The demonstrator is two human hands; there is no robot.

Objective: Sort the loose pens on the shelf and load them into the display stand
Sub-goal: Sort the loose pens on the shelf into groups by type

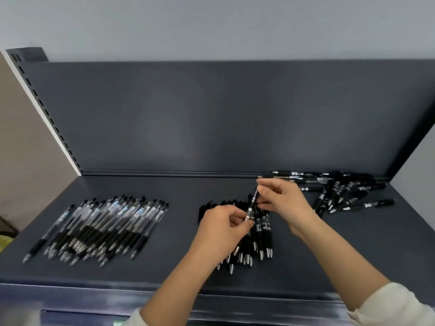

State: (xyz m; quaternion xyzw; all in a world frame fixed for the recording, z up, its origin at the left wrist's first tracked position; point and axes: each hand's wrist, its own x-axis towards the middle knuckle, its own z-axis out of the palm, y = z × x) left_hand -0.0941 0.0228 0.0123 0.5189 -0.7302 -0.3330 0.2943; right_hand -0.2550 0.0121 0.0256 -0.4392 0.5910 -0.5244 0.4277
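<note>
While in left hand [224,229] and right hand [282,201], pen [252,204] above middle pile [264,229]

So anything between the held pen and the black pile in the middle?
Nothing visible. The right hand and left hand pinch the pen by its ends, directly above the black pile. The left hand covers part of that pile's left side. The display stand is not in view.

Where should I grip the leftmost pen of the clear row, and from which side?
Pinch the leftmost pen at mid-barrel, from above and from its left. It lies flat on the shelf, slightly apart from the row, so that side is probably free for the fingers.
</note>
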